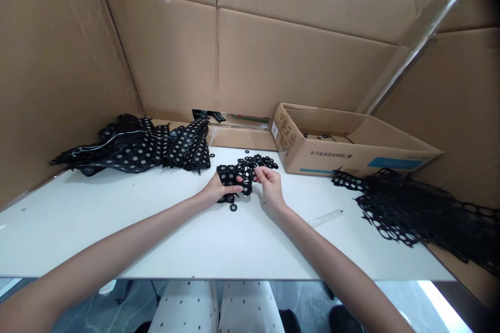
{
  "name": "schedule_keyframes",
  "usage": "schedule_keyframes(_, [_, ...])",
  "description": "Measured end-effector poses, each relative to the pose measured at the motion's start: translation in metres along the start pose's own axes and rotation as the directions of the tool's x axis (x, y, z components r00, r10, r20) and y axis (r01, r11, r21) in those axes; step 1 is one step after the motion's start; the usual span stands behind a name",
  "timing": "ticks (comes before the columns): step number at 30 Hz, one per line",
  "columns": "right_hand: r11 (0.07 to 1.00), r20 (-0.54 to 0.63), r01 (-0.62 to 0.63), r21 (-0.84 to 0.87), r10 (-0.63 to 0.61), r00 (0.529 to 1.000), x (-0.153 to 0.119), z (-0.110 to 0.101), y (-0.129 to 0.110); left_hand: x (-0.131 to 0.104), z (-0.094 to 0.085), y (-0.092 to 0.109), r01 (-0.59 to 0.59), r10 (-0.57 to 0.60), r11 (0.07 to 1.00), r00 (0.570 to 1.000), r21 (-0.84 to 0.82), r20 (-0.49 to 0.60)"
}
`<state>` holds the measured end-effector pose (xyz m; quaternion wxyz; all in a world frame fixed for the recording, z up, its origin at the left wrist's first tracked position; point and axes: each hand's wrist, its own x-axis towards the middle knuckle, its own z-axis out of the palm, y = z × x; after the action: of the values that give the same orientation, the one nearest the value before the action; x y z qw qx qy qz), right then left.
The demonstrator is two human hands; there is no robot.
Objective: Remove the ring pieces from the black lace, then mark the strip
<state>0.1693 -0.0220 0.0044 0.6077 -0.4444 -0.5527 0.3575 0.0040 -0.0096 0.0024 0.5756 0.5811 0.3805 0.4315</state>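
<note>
A black sheet with rows of round holes and rings [227, 176] is held above the middle of the white table. My left hand [219, 188] grips its left side, fingers wrapped round it. At the sheet's right edge, my right hand [269, 182] is closed in a pinch; what lies between the fingertips is too small to make out. Just behind the hands lies a pile of small black rings [263, 160]. One loose ring [233, 207] rests on the table in front of the sheet.
Dotted black sheets [136, 148] are heaped at the left. An open cardboard box [332, 153] stands at the back right, with black perforated scraps [414, 203] before it. A clear pen-like tube [326, 218] lies right of my right hand. Cardboard walls surround the white table [156, 250].
</note>
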Motion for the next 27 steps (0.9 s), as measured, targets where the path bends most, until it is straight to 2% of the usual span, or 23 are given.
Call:
schedule_keyframes(3, [0.995,-0.129,-0.047,0.092,0.059,0.99,0.006,-0.001,0.006,0.001,0.0,0.0,0.004,-0.004,1.0,1.0,-0.003,-0.011])
schedule_keyframes(6, [0.986,-0.311,-0.054,0.159,0.102,0.945,0.019,-0.017,0.009,0.001,-0.002,-0.003,0.033,-0.033,0.999,0.999,-0.007,0.003])
schedule_keyframes(8, [0.997,-0.364,-0.019,0.079,0.047,0.93,0.027,-0.03,0.01,0.0,-0.002,-0.003,0.042,-0.042,0.999,0.999,-0.016,-0.013])
schedule_keyframes(10, [0.996,-0.286,-0.006,-0.087,-0.019,0.958,0.03,-0.037,0.013,0.0,-0.002,-0.003,0.031,-0.032,0.999,0.998,-0.022,-0.046])
schedule_keyframes(13, [0.928,-0.068,0.039,-0.371,-0.069,0.995,0.026,-0.035,0.021,0.0,0.0,-0.001,0.007,-0.009,0.999,0.998,-0.033,-0.069])
schedule_keyframes(15, [0.845,0.039,0.102,-0.525,-0.095,0.995,0.022,-0.029,0.025,0.0,0.0,-0.001,-0.007,0.003,0.998,0.997,-0.054,-0.071])
schedule_keyframes(17, [0.77,0.076,0.176,-0.613,-0.164,0.984,0.019,-0.026,0.025,0.001,0.0,-0.002,-0.005,-0.001,0.996,0.998,-0.09,-0.069])
schedule_keyframes(20, [0.709,0.096,0.351,-0.612,-0.374,0.923,0.014,-0.027,0.013,0.001,-0.001,-0.003,0.034,-0.046,0.989,0.996,-0.147,-0.081])
schedule_keyframes(23, [0.629,0.267,0.586,-0.51,-0.532,0.803,0.009,-0.028,-0.002,0.002,-0.002,-0.004,0.063,-0.082,0.98,0.992,-0.187,-0.098])
schedule_keyframes(25, [0.588,0.385,0.671,-0.452,-0.549,0.741,0.006,-0.025,-0.006,0.002,-0.002,-0.003,0.073,-0.096,0.974,0.991,-0.216,-0.096])
schedule_keyframes(27, [0.587,0.439,0.687,-0.428,-0.529,0.726,0.005,-0.022,-0.007,0.002,-0.002,-0.003,0.089,-0.112,0.965,0.99,-0.245,-0.083])
